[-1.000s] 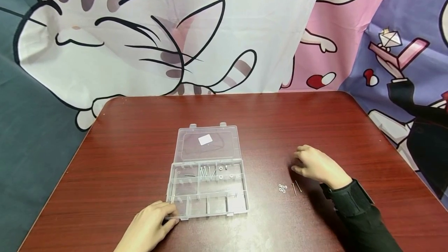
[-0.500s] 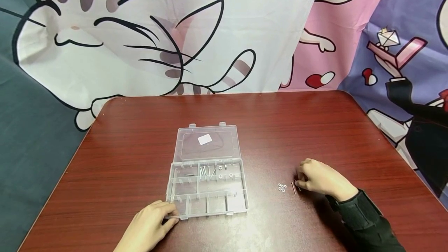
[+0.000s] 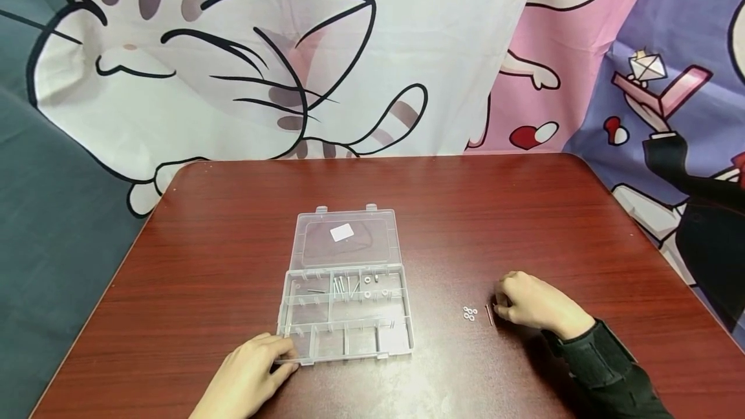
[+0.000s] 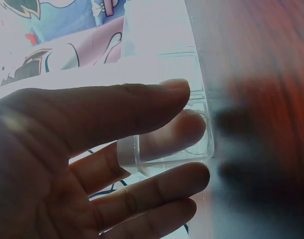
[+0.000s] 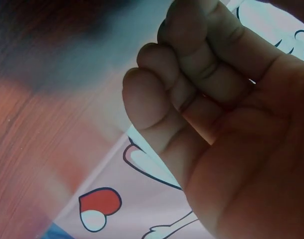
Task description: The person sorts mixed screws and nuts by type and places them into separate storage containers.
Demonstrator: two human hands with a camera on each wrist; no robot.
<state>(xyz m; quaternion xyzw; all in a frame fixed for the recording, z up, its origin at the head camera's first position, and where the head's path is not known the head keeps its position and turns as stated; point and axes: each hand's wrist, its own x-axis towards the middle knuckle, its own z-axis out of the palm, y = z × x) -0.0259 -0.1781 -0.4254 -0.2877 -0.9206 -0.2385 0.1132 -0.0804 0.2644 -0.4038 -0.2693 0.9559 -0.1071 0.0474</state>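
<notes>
A clear plastic compartment box [image 3: 343,309] lies open on the table. My left hand [image 3: 250,374] grips its near left corner, the thumb [image 4: 142,107] on one side and the index finger behind the clear wall. To the right of the box, my right hand [image 3: 532,302] is low at the tabletop, thumb and fingertips curled together over the spot of one thin metal screw, which they hide. A second screw [image 3: 489,315] lies just left of those fingertips. Several small nut-like rings [image 3: 469,313] sit further left. The right wrist view shows curled fingers [image 5: 147,99], not the pinched tips.
The box's transparent lid [image 3: 346,244] is folded back flat, with a white label [image 3: 341,232] on it. Several screws [image 3: 343,285] and small rings [image 3: 367,280] lie in the box's rear compartments. A printed curtain [image 3: 442,31] hangs behind the brown table [image 3: 204,264].
My right hand has come down toward me onto the right-hand screw, which is now hidden under the fingers. The left hand and the box have stayed in place.
</notes>
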